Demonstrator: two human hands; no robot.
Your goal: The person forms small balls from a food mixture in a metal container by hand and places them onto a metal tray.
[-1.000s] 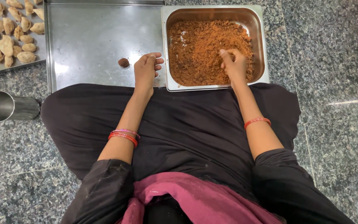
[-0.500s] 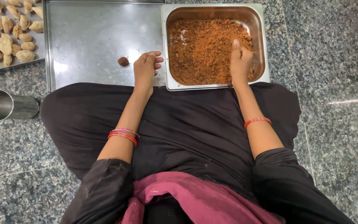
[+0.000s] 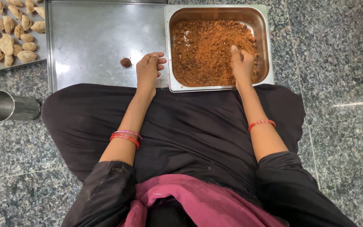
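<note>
Now the right hand [image 3: 242, 63] has dug back into the brown crumbly filling [image 3: 206, 50], fingers curling loosely to gather a pinch, where a moment ago it lay flatter. Filling sits in the steel pan [image 3: 269, 46]. At nine o'clock, the left hand [image 3: 148, 69] rests half-open on the steel tray [image 3: 89, 38], a small brown ball [image 3: 125, 62] just beside it.

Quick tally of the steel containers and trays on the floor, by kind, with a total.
Flat steel trays: 2, the bare large one and the pastry-laden one
Deep rectangular steel pan of brown crumbly filling: 1
Round steel cup: 1
Total: 4
</note>
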